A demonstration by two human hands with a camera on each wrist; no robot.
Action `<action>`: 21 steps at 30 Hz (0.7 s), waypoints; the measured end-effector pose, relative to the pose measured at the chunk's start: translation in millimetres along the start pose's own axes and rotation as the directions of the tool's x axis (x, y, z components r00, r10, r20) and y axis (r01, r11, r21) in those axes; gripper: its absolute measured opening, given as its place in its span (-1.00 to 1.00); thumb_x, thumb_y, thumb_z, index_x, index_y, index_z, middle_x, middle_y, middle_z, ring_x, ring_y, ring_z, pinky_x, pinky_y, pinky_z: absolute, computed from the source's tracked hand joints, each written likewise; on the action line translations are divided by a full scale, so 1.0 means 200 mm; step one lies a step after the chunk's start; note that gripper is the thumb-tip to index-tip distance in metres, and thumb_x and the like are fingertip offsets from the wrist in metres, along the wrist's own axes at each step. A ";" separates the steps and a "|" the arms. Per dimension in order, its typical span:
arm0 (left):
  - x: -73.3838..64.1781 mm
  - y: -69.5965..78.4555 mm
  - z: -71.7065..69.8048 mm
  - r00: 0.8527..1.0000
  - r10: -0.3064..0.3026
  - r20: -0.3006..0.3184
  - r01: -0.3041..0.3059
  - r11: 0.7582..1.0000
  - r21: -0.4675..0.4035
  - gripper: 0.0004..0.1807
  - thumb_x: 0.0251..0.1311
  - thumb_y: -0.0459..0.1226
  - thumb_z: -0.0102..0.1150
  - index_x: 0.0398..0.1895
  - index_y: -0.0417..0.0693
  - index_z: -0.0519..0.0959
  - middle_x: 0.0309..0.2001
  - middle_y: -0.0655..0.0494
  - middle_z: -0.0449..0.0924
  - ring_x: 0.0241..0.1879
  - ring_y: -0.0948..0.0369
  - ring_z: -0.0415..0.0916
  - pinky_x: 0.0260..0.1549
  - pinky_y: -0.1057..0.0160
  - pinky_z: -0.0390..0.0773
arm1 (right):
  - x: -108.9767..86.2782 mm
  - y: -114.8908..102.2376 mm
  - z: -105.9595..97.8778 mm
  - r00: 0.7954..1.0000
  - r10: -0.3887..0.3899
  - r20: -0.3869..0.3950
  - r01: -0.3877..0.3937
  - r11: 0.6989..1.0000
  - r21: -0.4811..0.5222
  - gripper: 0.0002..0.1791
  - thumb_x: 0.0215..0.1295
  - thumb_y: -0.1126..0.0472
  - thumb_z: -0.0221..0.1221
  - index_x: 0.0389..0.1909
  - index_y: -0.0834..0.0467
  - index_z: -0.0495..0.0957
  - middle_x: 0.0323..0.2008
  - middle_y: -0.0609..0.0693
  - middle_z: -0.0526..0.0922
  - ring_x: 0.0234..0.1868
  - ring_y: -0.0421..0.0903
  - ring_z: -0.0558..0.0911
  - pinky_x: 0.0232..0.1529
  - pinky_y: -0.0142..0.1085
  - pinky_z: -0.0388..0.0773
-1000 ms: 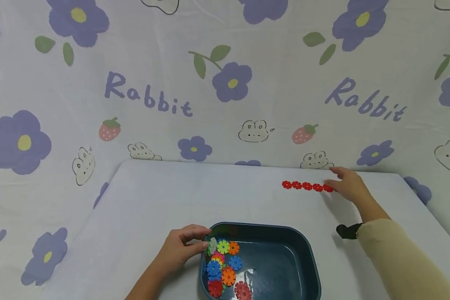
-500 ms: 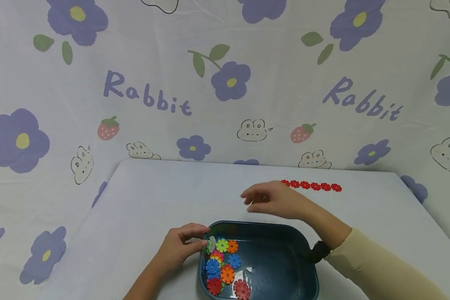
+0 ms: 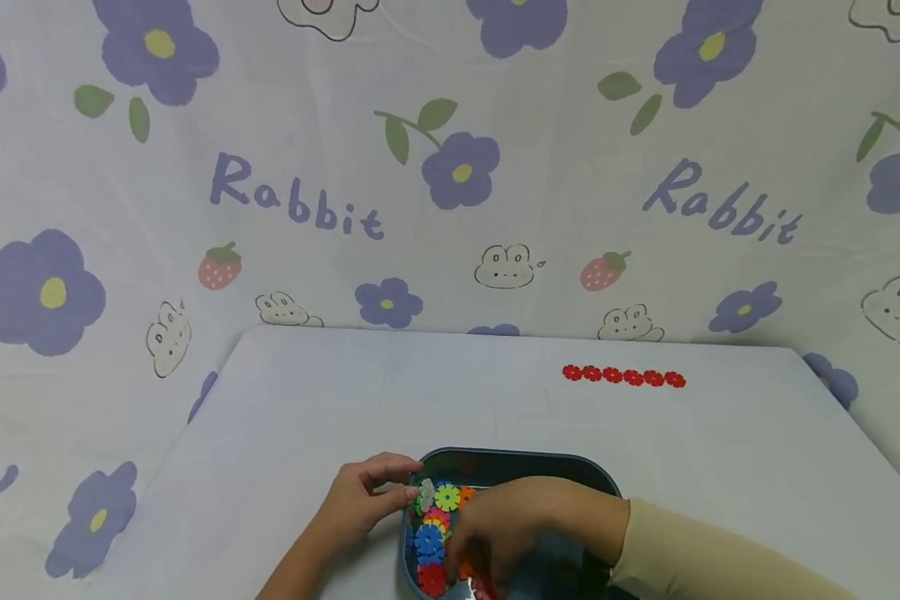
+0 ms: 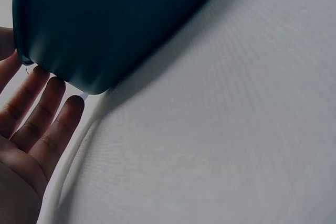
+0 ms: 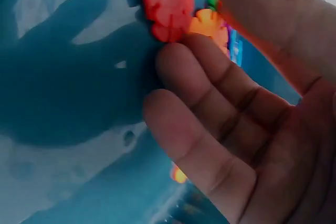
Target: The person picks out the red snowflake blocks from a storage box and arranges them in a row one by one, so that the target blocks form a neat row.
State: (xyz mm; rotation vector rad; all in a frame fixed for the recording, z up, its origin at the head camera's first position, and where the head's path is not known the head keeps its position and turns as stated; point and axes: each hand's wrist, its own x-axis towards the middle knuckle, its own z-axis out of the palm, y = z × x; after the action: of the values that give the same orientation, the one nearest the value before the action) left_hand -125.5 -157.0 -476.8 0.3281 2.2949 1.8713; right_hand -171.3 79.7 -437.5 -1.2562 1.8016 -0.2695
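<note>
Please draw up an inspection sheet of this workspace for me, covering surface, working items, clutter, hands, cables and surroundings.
Surface: white tabletop, no spills seen.
Job's things: six red flower-shaped pieces in a row on the tabletop; mixed coloured pieces in a dark blue-green tray.
Clutter: nothing seen.
Hands: left hand touches the tray's rim; right hand is inside the tray by a red piece, grip unclear.
Cables: nothing seen.
Surroundings: pale backdrop printed with purple flowers, rabbits and strawberries.
</note>
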 end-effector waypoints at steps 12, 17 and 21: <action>-0.01 -0.01 0.01 1.000 -0.019 -0.004 0.019 1.000 -0.004 -0.73 0.19 -0.18 0.35 -0.04 0.04 0.70 0.03 0.10 0.66 0.01 0.17 0.61 0.00 0.24 0.64 | -0.05 -0.14 0.03 0.999 0.006 -0.043 -0.011 0.991 -0.133 -0.83 0.19 0.26 0.36 -0.24 -0.06 0.70 -0.21 -0.30 0.57 -0.25 -0.41 0.47 -0.15 -0.57 0.49; -0.02 -0.01 0.01 1.000 -0.010 -0.007 0.010 1.000 -0.014 -0.74 0.19 -0.19 0.35 -0.04 0.04 0.70 0.03 0.10 0.66 0.00 0.16 0.61 -0.02 0.26 0.64 | -0.05 -0.13 0.03 0.986 -0.002 -0.165 -0.017 0.993 -0.114 -0.98 0.24 0.14 0.34 -0.33 -0.02 0.70 -0.39 -0.32 0.60 -0.38 -0.42 0.48 -0.26 -0.57 0.50; -0.01 -0.01 0.00 1.000 -0.002 -0.010 0.002 1.000 0.000 -0.73 0.19 -0.17 0.35 -0.04 0.07 0.70 0.03 0.13 0.66 0.01 0.16 0.61 -0.01 0.24 0.64 | -0.06 -0.12 0.02 0.972 -0.013 -0.234 -0.013 0.994 -0.111 -0.93 0.21 0.09 0.36 -0.29 -0.06 0.71 -0.36 -0.33 0.62 -0.35 -0.42 0.49 -0.23 -0.56 0.51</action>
State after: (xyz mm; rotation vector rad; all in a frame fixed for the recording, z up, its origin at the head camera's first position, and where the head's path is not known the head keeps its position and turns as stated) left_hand -123.6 -156.9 -478.3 0.3175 2.3006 1.8764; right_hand -151.4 78.9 -418.4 -1.3484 2.0420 -0.3323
